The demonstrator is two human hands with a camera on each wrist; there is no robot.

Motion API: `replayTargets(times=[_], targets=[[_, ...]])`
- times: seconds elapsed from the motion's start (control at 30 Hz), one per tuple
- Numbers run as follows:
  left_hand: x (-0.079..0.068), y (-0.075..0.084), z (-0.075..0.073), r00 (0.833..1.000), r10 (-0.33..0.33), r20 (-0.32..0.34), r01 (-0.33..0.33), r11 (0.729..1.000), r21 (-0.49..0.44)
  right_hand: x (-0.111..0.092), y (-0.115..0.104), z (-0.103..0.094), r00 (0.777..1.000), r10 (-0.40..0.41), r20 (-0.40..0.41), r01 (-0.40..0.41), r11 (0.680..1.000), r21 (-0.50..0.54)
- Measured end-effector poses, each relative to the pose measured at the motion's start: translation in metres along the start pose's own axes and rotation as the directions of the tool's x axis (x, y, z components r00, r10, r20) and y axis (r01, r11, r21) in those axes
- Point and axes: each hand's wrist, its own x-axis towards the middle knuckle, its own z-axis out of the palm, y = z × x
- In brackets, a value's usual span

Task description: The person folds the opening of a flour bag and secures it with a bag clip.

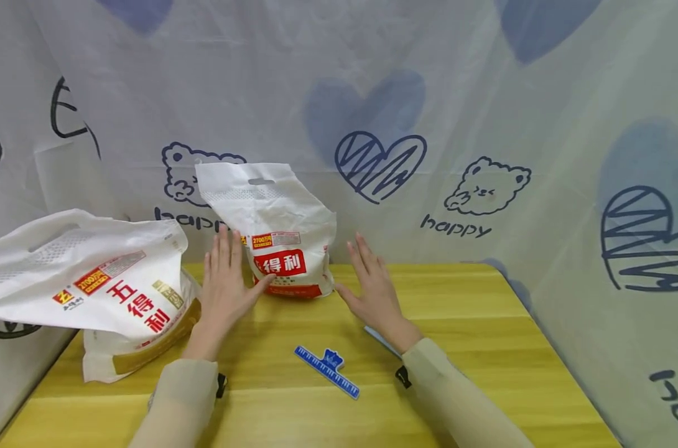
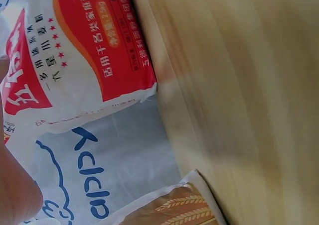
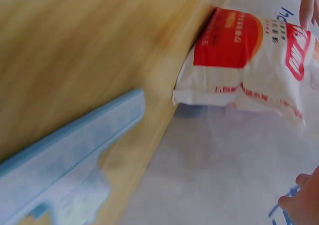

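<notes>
My left hand [image 1: 225, 291] and right hand [image 1: 375, 294] flank the red-labelled 五得利 wheat flour bag [image 1: 280, 221], fingers straight, thumbs out, both grips released

Your head camera looks forward and down, from well back, over the yellow wood-grain tabletop [image 1: 484, 373] toward the grey-white printed cloth [image 1: 456, 93]. Your left wrist camera works close, rolled sideways, with the tabletop at three o'clock; your right one, also tipped, has it at ten, a pale-blue bar-shaped clip [image 3: 65, 160] very near at eight. You share the white bag with red print [image 1: 277, 218] across all three: ten o'clock left, two right.
</notes>
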Motion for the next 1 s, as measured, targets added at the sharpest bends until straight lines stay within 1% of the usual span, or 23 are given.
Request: replayTargets(times=[0.1, 0.17, 0.23, 0.43, 0.5, 0.57, 0.7, 0.83, 0.9, 1.0], targets=[[0.002, -0.002, 0.003, 0.999, -0.005, 0.043, 0.005, 1.0, 0.007, 0.008, -0.004, 0.013, 0.999, -0.016, 0.033, 0.016, 1.0, 0.0], [0.003, -0.003, 0.005, 0.998, -0.004, 0.059, 0.003, 1.0, 0.014, 0.013, -0.006, 0.021, 0.999, -0.026, 0.04, 0.026, 1.0, 0.004], [0.005, -0.004, 0.007, 0.998, 0.005, 0.063, -0.006, 1.0, 0.012, 0.018, -0.007, 0.028, 0.999, -0.029, 0.039, 0.029, 1.0, 0.008], [0.014, -0.006, 0.013, 0.998, 0.039, 0.051, -0.04, 0.999, 0.012, 0.032, -0.012, 0.043, 1.0, -0.003, 0.024, 0.003, 0.999, 0.035], [0.018, -0.006, 0.014, 0.997, 0.039, 0.06, -0.04, 0.999, 0.011, 0.038, -0.014, 0.047, 0.999, 0.014, 0.032, -0.017, 0.998, 0.068], [0.022, -0.007, 0.015, 0.997, 0.043, 0.071, -0.043, 0.999, -0.004, 0.043, -0.016, 0.05, 0.999, 0.032, 0.044, -0.037, 0.992, 0.123], [0.029, -0.011, 0.017, 0.994, 0.062, 0.089, -0.056, 0.996, -0.067, 0.053, -0.019, 0.056, 0.994, 0.076, 0.084, -0.093, 0.969, 0.228], [0.03, -0.013, 0.021, 0.993, 0.071, 0.098, -0.055, 0.986, -0.157, 0.057, -0.021, 0.062, 0.987, 0.112, 0.115, -0.139, 0.955, 0.262], [0.029, -0.013, 0.023, 0.994, 0.077, 0.074, -0.061, 0.977, -0.203, 0.058, -0.023, 0.062, 0.985, 0.124, 0.122, -0.153, 0.954, 0.259], [0.029, -0.013, 0.027, 0.996, 0.091, 0.022, -0.082, 0.96, -0.267, 0.061, -0.025, 0.062, 0.982, 0.143, 0.124, -0.17, 0.952, 0.254]])
